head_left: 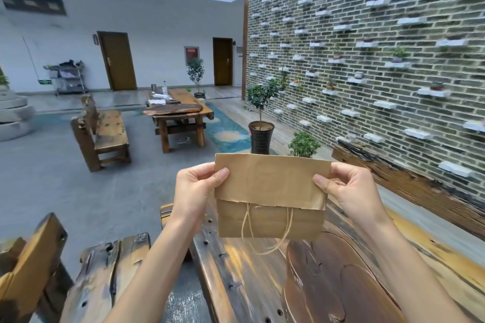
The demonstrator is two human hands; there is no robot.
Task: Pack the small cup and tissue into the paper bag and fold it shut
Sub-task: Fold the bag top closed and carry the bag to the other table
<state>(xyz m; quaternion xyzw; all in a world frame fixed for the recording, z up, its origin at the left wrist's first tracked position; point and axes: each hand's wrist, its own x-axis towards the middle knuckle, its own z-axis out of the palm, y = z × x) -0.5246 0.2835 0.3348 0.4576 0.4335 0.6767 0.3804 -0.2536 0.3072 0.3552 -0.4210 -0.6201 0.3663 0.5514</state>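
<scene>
Folding: top of paper bag is bent over
Hands: left hand and right hand pinch its sides
Left: maybe press flat

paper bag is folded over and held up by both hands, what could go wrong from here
1. The paper bag is pinched only at its top corners by the left hand and right hand, so the fold might spring open.
2. The twine handles dangle below and could snag on the wooden table.
</scene>
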